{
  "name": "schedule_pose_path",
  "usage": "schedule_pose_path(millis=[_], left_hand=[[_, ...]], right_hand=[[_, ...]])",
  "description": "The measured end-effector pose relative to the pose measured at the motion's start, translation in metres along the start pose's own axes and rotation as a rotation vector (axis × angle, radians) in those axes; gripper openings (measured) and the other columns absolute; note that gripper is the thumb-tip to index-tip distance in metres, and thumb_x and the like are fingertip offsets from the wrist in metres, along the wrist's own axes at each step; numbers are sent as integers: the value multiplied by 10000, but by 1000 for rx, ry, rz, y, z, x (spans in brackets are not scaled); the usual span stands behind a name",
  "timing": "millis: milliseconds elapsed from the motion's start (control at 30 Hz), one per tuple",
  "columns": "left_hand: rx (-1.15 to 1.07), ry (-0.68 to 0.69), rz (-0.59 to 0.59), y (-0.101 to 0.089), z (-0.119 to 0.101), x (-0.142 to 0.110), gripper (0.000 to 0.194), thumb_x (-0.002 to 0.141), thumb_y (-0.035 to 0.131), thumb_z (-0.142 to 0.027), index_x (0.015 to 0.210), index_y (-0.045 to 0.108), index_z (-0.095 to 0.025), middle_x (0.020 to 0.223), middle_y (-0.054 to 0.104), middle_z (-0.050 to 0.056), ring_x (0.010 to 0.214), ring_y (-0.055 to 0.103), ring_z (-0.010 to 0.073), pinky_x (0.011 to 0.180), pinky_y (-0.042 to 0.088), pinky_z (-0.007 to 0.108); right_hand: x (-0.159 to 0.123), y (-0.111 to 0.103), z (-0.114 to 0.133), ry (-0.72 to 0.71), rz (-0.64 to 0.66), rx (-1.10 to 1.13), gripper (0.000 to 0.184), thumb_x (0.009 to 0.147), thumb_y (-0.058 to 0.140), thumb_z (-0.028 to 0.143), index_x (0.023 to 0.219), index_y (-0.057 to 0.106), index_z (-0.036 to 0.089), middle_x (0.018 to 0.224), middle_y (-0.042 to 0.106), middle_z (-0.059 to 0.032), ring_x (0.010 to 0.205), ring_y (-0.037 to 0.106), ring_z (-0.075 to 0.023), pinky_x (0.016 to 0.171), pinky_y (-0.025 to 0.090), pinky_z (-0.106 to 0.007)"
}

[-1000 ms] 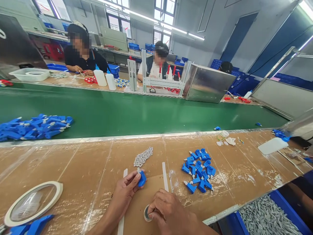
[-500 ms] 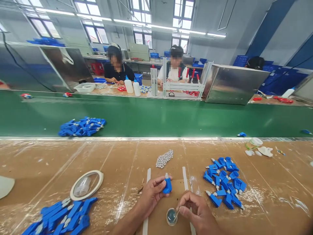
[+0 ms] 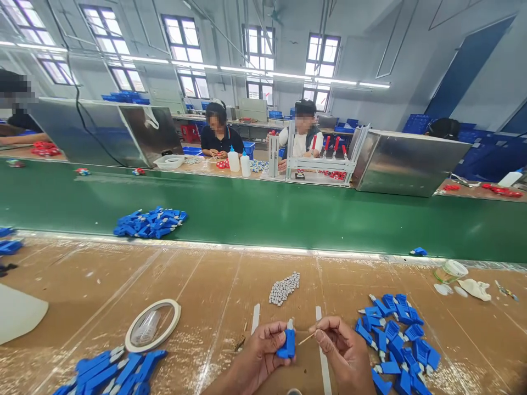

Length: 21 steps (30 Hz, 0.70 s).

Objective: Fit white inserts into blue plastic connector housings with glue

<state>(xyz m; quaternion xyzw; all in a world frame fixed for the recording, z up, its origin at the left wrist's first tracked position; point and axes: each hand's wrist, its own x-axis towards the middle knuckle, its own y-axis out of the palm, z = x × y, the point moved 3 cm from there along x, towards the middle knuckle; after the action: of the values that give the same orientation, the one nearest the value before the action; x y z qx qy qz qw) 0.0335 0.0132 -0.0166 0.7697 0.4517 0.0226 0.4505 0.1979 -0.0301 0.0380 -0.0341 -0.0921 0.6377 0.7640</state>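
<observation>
My left hand (image 3: 263,351) is closed on a small blue plastic part (image 3: 288,343) with a white tip, held upright over the bench. My right hand (image 3: 343,351) pinches a thin wooden stick (image 3: 307,338) whose point aims at the blue part, close beside it. A cluster of small white pieces (image 3: 284,288) lies just beyond my hands. To the right sits a pile of blue parts (image 3: 395,337). Another heap of blue parts (image 3: 113,373) lies at the lower left.
A roll of tape (image 3: 153,325) lies left of my hands. Beyond the bench runs a green conveyor belt (image 3: 288,214) carrying a pile of blue parts (image 3: 150,223). Two people sit across it, by white bottles (image 3: 239,162) and a metal box (image 3: 405,163).
My right hand lifted off the small round dish and brought the stick up to the blue part. My left hand raised the part slightly. The view tilted up and swung left.
</observation>
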Motion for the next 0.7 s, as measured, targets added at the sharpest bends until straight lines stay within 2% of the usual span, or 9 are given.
schedule_pose_path(millis=[100, 200, 400, 600, 700], left_hand=[[-16, -1, 32, -1, 0, 1, 370, 597, 903, -330, 826, 746, -86, 675, 666, 50, 572, 651, 121, 544, 476, 193], [-13, 8, 65, -2, 2, 2, 333, 645, 877, -316, 843, 750, -80, 691, 675, 58, 573, 646, 115, 553, 483, 196], [-8, 12, 94, -3, 4, 3, 289, 682, 853, -309, 824, 744, -82, 673, 676, 67, 573, 638, 114, 542, 467, 191], [0, 25, 98, -3, 5, 4, 313, 648, 873, -340, 806, 752, -98, 644, 660, 48, 544, 627, 112, 532, 477, 200], [11, 22, 91, -4, 6, 4, 302, 653, 869, -343, 792, 750, -103, 645, 662, 48, 554, 632, 114, 533, 480, 199]], right_hand=[[2, 5, 0, -110, -80, -66, 320, 883, 623, 507, 824, 701, 201, 782, 708, -51, 745, 654, -213, 691, 497, -290], [2, 10, -3, -158, -85, -88, 332, 894, 604, 517, 820, 706, 210, 768, 721, -47, 736, 662, -209, 703, 510, -288], [3, 11, -5, -148, -88, -118, 326, 898, 601, 521, 822, 709, 223, 760, 731, -43, 725, 671, -215, 768, 528, -327], [4, 12, -4, -139, -69, -121, 314, 908, 590, 513, 827, 702, 232, 765, 740, -46, 741, 673, -226, 793, 527, -348], [4, 14, -5, -141, -57, -121, 319, 912, 583, 523, 820, 694, 239, 759, 734, -31, 740, 671, -219, 862, 512, -361]])
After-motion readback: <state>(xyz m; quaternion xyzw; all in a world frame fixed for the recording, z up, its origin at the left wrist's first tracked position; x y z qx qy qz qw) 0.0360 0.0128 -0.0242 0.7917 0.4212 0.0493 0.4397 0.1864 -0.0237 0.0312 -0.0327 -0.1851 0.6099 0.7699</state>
